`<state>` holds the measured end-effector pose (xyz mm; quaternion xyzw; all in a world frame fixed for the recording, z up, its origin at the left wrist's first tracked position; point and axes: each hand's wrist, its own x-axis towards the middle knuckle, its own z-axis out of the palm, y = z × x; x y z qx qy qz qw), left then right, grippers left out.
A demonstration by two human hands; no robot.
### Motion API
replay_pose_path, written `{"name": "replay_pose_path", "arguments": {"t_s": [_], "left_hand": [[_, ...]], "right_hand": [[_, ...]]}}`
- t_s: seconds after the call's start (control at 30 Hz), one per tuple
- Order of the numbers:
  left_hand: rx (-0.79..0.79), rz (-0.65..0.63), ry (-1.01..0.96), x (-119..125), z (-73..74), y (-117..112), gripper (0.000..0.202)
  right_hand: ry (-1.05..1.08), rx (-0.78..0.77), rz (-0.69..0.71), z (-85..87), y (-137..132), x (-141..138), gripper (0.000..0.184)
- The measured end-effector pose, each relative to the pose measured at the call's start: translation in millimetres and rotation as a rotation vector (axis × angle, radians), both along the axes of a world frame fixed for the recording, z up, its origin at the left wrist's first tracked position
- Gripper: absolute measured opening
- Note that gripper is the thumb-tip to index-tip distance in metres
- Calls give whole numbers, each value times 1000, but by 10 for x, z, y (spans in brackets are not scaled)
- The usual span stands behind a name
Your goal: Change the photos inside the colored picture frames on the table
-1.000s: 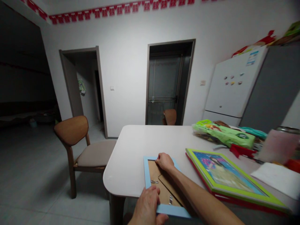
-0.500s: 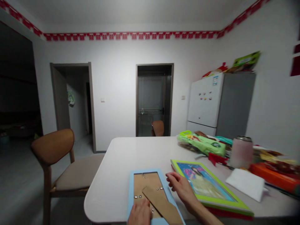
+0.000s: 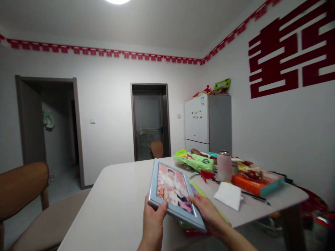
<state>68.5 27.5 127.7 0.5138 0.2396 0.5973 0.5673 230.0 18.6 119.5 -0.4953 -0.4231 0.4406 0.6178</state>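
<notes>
A light-blue picture frame (image 3: 175, 191) with a pink photo in it is held up off the table, tilted, its picture side toward me. My left hand (image 3: 154, 218) grips its lower left corner, thumb on the front border. On the right edge, my right hand (image 3: 206, 211) is closed with the fingers partly hidden by the frame. Beneath and behind it lies a green-edged picture frame (image 3: 197, 188), mostly covered, with something red under it.
The white table (image 3: 115, 195) also bears a green packet (image 3: 196, 161), a pink jar (image 3: 224, 166), a folded white paper (image 3: 229, 196) and an orange box (image 3: 258, 183). A wooden chair (image 3: 24, 188) stands at the left, a fridge (image 3: 206, 120) at the back right.
The blue frame was face down on the table, its backing showing; now it is lifted and turned face up in both hands. My right hand has closed on it. The view has swung right.
</notes>
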Motion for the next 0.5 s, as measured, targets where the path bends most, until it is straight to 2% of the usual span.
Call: {"name": "replay_pose_path", "arguments": {"t_s": [0.1,0.2,0.33,0.43,0.5], "left_hand": [[-48,-74,69,281,-196,125,53],[-14,-15,343,501,-433,186,40],[35,125,683,620,-603,205,41],[27,124,705,647,-660,206,50],[-19,61,656,663,-715,208,55]], "right_hand": [[-244,-135,-78,55,124,632,20],[-443,-214,-132,-49,238,979,17],[-612,-225,-157,-187,294,1123,13],[-647,-220,-135,-238,252,1157,14],[-642,-228,-201,-281,197,1180,18]]}}
